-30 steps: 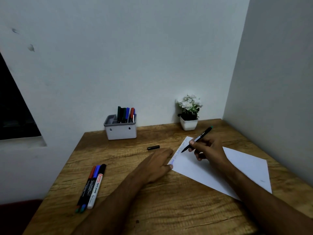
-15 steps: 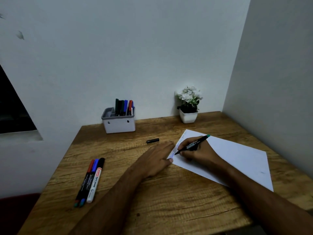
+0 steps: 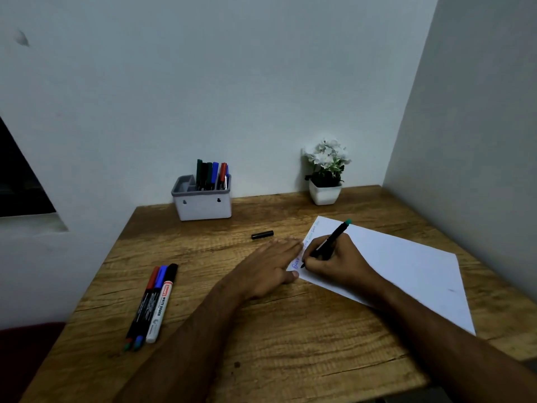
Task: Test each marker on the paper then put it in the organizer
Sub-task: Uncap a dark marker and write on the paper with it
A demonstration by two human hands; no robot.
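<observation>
on the near left corner of the white paper (image 3: pixel 406 269), the tip of a black marker with a teal end (image 3: pixel 328 242) touches the sheet, its barrel slanting up and away toward the right. the right hand (image 3: pixel 334 263) is closed around the marker's lower barrel in a writing grip, its heel resting on the paper. faint blue and teal scribbles (image 3: pixel 296 261) run along the paper's left edge, just beside the tip. the left hand (image 3: pixel 267 266) lies flat and open, palm down on the table (image 3: pixel 290 344), its fingers spread and its thumb tip touching the paper's near corner; it grips nothing. just beyond the left hand's fingertips lies a black marker cap (image 3: pixel 262 234), on its side and apart from the paper.

well to the left on the wooden table, three capped markers lie side by side, touching: a red marker (image 3: pixel 143 303), a blue marker (image 3: pixel 151 306) and a white whiteboard marker with a black cap (image 3: pixel 161 303). at the back edge, against the wall, stands the white organizer (image 3: pixel 202 205) with a grey rim; several markers (image 3: pixel 212 175) stand upright in its right compartment, green, black, blue and red among them, while its left compartment shows nothing. a small white pot of white flowers (image 3: pixel 325 175) stands at the back right, beyond the paper's far corner.
</observation>
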